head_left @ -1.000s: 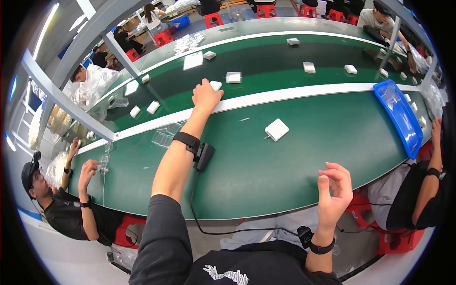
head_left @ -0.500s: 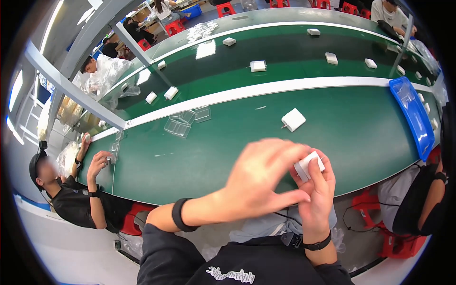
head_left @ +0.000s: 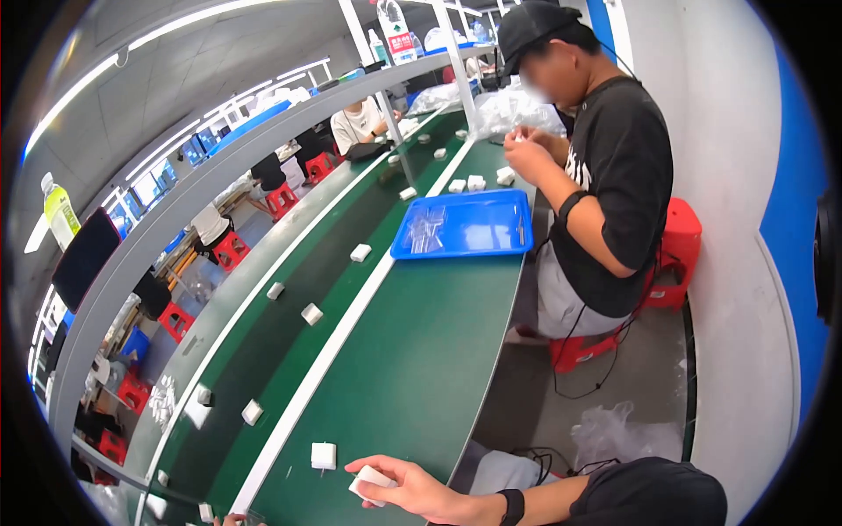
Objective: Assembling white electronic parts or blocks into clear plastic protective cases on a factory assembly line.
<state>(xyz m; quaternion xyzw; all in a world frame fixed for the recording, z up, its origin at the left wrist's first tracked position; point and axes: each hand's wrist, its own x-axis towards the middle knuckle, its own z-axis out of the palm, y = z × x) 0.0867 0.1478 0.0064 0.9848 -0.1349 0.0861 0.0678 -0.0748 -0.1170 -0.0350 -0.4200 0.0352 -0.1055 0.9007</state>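
Observation:
My right hand (head_left: 423,494) is closed around a white charger block (head_left: 372,483), low in the view above the green work surface (head_left: 395,386). Just beyond its fingers, another white charger block (head_left: 324,456) lies on the green surface, a thin prong showing at its edge. At the lower border, cut off by the frame, a few fingertips (head_left: 230,520) show by the white rail; they seem to be my left hand's, but their grip cannot be made out. Close to them is a white block (head_left: 206,512) on the belt.
Beyond the white rail (head_left: 351,316) runs a dark green belt (head_left: 289,342) carrying several white blocks. A blue tray (head_left: 465,250) with clear plastic pieces stands farther along. A co-worker (head_left: 605,167) sits on the right, hands raised. A grey overhead frame (head_left: 175,206) crosses on the left.
The view has swung to the right, bringing the tray and the co-worker into full sight. My left hand has moved away from the block that my right hand still holds.

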